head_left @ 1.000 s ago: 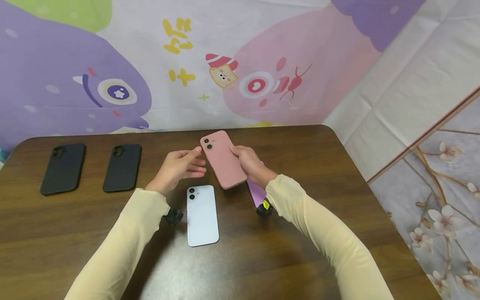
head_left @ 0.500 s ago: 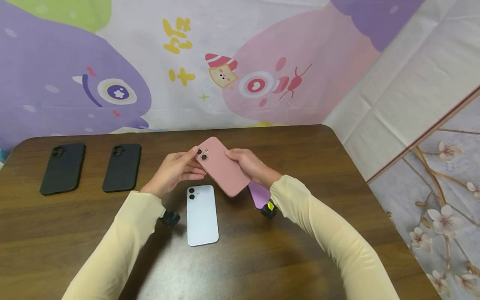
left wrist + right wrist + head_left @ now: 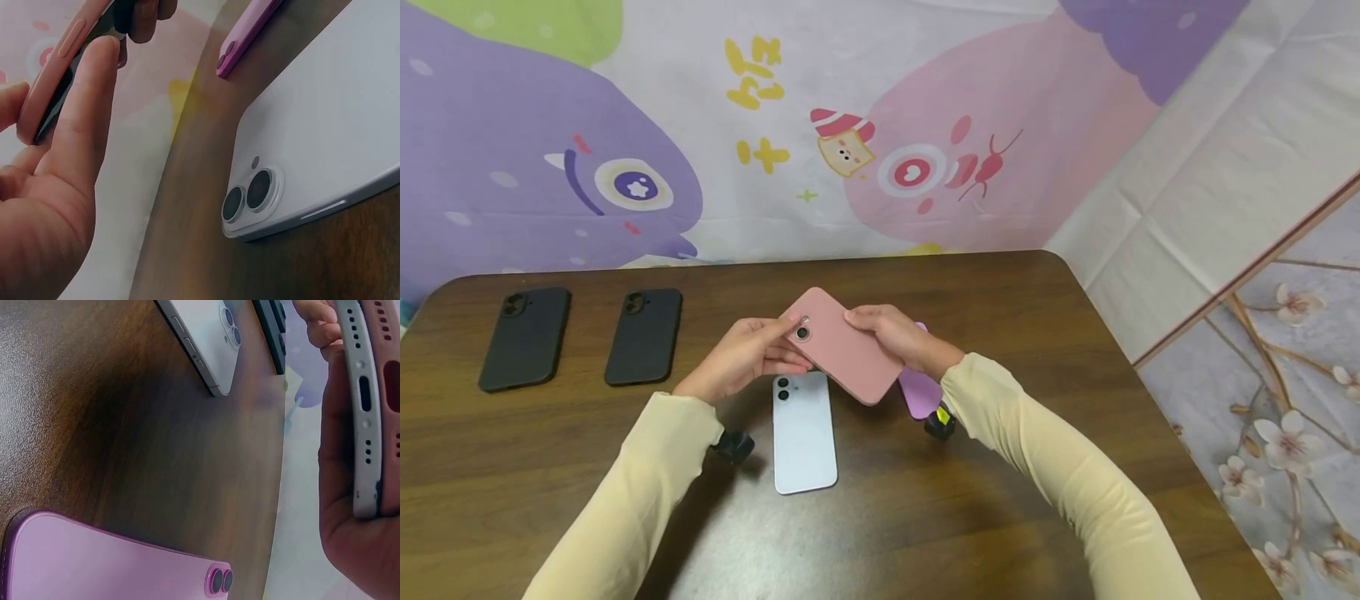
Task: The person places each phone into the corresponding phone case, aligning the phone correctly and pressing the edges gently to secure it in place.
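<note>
A pink phone case (image 3: pixel 853 358) hangs tilted above the table, its back with a camera opening facing up. Inside it is a white-edged phone (image 3: pixel 364 434); in the right wrist view their port ends stand slightly apart. My left hand (image 3: pixel 747 357) pinches the camera-end corner, thumb on the back and fingers underneath. In the left wrist view a fingertip (image 3: pixel 103 53) lies against the dark screen side. My right hand (image 3: pixel 904 337) grips the case's right long side, with its thumb on the back. Just below lies a white phone (image 3: pixel 805 442), camera side up.
Partly under the right wrist is a purple phone (image 3: pixel 921 393). Two dark phones or cases (image 3: pixel 526 340) lie at the table's left. A printed cloth (image 3: pixel 775 208) hangs behind the back edge of the wooden table (image 3: pixel 880 525).
The pink case has come down toward the person and turned, its camera end swinging left. My left hand, apart from it a second ago, now pinches its corner.
</note>
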Tool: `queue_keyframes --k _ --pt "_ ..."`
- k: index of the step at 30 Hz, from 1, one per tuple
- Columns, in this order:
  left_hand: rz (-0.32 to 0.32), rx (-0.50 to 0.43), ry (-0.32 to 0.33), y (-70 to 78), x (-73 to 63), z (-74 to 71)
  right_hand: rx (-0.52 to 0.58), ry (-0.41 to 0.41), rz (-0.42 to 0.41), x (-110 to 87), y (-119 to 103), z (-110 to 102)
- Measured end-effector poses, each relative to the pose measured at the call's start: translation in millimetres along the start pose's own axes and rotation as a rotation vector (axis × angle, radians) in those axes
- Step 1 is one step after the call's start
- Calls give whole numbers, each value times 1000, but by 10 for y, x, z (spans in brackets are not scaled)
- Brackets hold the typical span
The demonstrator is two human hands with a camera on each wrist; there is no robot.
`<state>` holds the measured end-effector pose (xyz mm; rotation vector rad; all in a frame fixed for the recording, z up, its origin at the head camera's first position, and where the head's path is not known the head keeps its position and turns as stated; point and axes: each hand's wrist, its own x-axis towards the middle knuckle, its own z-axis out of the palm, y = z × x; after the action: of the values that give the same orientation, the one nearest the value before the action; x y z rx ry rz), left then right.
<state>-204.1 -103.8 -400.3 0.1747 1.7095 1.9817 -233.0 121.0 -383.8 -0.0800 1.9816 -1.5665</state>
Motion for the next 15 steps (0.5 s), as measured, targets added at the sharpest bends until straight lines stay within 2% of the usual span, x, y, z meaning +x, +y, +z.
queue_keyframes --k 4,15 --pt "-1 -4 -30 -17 -12 0 -15 -10 -12 0 13 -3" --pt "-27 10 -46 -26 -40 23 -67 -37 -15 -22 2 -18"
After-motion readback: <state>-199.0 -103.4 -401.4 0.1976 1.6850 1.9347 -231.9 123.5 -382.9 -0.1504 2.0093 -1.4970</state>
